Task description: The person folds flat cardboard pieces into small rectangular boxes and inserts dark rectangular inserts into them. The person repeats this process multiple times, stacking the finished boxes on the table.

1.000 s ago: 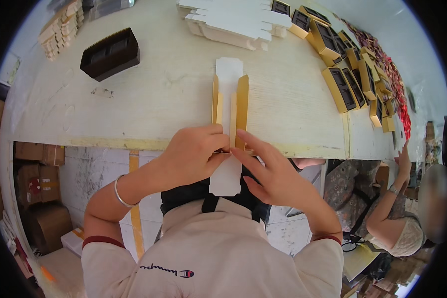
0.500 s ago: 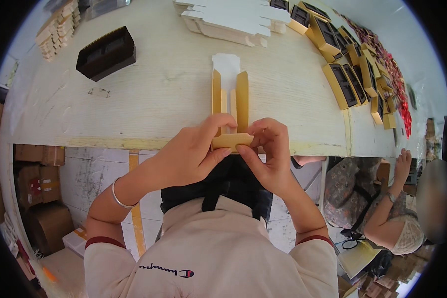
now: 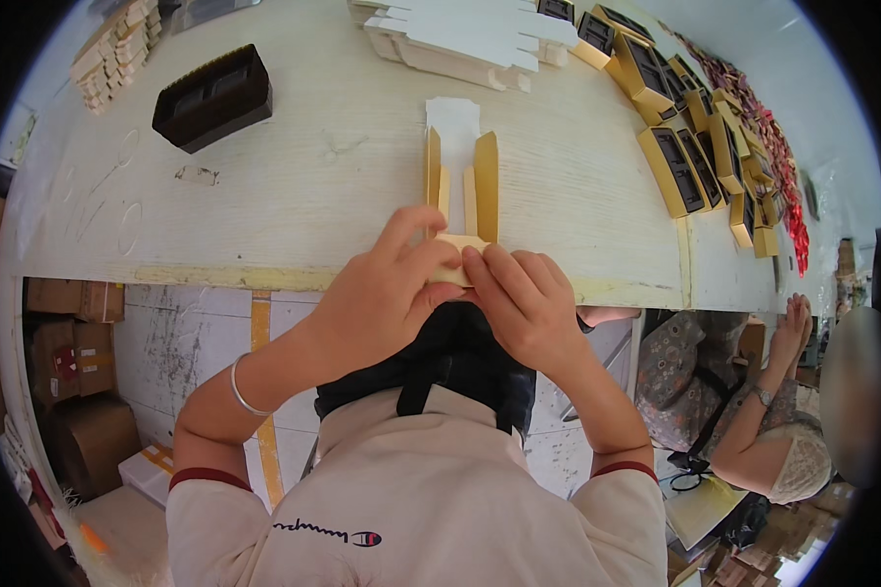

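A partly folded gold carton (image 3: 486,181) lies at the table's front edge, its two long sides standing up and a white flap stretching away from me. My left hand (image 3: 392,279) grips the near end from the left, with the thumb below and fingers over the top. From the right, my right hand (image 3: 524,298) presses its fingertips on the same near end panel. Both hands almost meet there, and they hide part of the fold. Farther left sits a black plastic tray insert (image 3: 213,98), apart from my hands.
A stack of flat white carton blanks (image 3: 460,39) lies at the back. Several gold boxes with black inserts (image 3: 675,166) stand at the right, beside red packets (image 3: 788,191). Wooden-looking pieces (image 3: 117,54) are piled far left. Another person (image 3: 715,391) sits at the right.
The carton's near end panel has folded inward, away from me. My right fingers have moved from behind the panel onto its top. The other person's hands have come together.
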The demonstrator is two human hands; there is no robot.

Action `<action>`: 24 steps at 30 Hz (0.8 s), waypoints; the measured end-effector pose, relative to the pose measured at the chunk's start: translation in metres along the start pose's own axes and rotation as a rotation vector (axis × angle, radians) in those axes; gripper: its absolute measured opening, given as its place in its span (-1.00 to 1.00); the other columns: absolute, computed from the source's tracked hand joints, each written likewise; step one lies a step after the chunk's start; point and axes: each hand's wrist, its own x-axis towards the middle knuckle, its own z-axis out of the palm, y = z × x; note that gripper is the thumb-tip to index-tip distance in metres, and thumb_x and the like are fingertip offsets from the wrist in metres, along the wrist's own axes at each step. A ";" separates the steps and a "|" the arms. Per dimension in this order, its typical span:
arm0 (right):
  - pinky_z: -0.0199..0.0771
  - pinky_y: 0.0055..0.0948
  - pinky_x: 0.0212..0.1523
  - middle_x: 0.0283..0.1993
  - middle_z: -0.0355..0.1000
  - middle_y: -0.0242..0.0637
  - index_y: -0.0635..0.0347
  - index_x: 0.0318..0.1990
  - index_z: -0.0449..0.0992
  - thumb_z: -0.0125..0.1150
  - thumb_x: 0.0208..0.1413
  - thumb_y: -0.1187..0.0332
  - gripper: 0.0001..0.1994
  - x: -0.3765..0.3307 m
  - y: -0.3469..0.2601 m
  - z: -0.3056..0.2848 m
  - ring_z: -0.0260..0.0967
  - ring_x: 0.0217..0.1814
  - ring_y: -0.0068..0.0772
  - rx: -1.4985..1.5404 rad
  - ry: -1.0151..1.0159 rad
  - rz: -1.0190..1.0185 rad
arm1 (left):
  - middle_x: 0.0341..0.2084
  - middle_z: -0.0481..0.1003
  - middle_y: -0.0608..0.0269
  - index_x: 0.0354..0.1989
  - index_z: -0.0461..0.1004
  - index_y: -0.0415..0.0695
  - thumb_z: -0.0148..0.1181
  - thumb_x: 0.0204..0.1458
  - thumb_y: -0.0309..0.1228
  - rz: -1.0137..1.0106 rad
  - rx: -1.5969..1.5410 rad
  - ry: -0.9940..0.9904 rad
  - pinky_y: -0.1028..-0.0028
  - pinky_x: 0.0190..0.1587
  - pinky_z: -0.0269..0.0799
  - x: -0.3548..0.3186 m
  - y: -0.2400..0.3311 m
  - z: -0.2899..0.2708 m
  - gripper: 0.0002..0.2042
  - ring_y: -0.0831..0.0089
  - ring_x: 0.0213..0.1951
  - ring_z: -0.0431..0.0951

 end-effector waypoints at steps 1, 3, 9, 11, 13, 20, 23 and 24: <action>0.29 -0.41 -0.45 -0.24 0.33 -0.27 0.32 -0.19 0.51 0.26 -0.13 0.44 -0.72 0.002 -0.001 -0.002 0.29 -0.35 -0.38 0.032 -0.022 0.008 | -0.12 0.34 0.10 -0.23 0.38 -0.22 0.20 0.03 -0.58 0.060 0.083 0.029 0.46 -0.45 0.40 -0.002 -0.002 0.004 -0.84 0.32 -0.45 0.46; 0.29 -0.38 -0.45 -0.31 0.31 -0.29 0.28 -0.26 0.49 0.24 -0.11 0.45 -0.79 0.004 -0.001 -0.003 0.31 -0.36 -0.35 0.132 -0.083 0.060 | -0.29 0.41 0.14 -0.27 0.43 -0.24 0.21 0.02 -0.57 0.180 0.250 0.086 0.43 -0.49 0.39 -0.006 -0.005 0.011 -0.88 0.26 -0.50 0.45; 0.35 -0.27 -0.40 -0.41 0.28 -0.27 0.21 -0.33 0.43 0.24 -0.07 0.46 -0.85 0.019 -0.002 -0.015 0.36 -0.36 -0.12 0.339 -0.423 0.328 | -0.51 0.37 0.20 -0.41 0.41 -0.19 0.16 0.04 -0.44 0.067 0.403 -0.091 0.38 -0.53 0.38 0.002 0.000 0.006 -0.90 0.22 -0.53 0.46; 0.36 -0.22 -0.38 -0.40 0.30 -0.26 0.21 -0.30 0.44 0.26 -0.09 0.46 -0.83 0.023 0.004 -0.018 0.37 -0.37 -0.08 0.412 -0.447 0.336 | -0.48 0.40 0.22 -0.42 0.42 -0.18 0.18 0.02 -0.43 0.078 0.356 -0.160 0.37 -0.44 0.41 0.008 0.001 -0.003 -0.90 0.24 -0.46 0.47; 0.36 -0.19 -0.35 -0.40 0.32 -0.26 0.20 -0.31 0.44 0.28 -0.08 0.45 -0.83 0.029 0.010 -0.030 0.37 -0.35 -0.09 0.467 -0.439 0.301 | -0.46 0.44 0.24 -0.42 0.44 -0.16 0.22 -0.02 -0.42 0.128 0.307 -0.234 0.34 -0.31 0.42 0.017 -0.005 -0.018 -0.89 0.24 -0.38 0.47; 0.33 -0.25 -0.35 -0.49 0.32 -0.28 0.19 -0.42 0.45 0.30 -0.08 0.43 -0.88 0.008 0.059 -0.030 0.34 -0.36 -0.18 0.019 -0.204 0.201 | -0.22 0.47 0.24 -0.37 0.47 -0.11 0.35 -0.17 -0.28 0.263 0.646 -0.162 0.14 0.00 0.28 0.031 -0.004 -0.048 -0.75 0.25 -0.07 0.38; 0.31 -0.25 -0.43 -0.53 0.32 -0.27 0.19 -0.44 0.43 0.31 -0.11 0.44 -0.86 0.005 0.013 -0.018 0.32 -0.45 -0.17 0.162 -0.240 0.212 | -0.18 0.46 0.23 -0.31 0.49 -0.11 0.33 -0.16 -0.29 0.339 0.805 0.061 0.18 -0.04 0.28 0.030 0.005 -0.024 -0.74 0.27 -0.06 0.37; 0.31 -0.25 -0.44 -0.52 0.33 -0.26 0.20 -0.39 0.45 0.31 -0.13 0.46 -0.85 0.005 0.002 -0.019 0.32 -0.45 -0.17 0.247 -0.248 0.254 | -0.19 0.47 0.24 -0.28 0.49 -0.11 0.32 -0.16 -0.30 0.338 0.796 0.014 0.21 -0.06 0.29 0.026 0.003 -0.018 -0.73 0.27 -0.07 0.37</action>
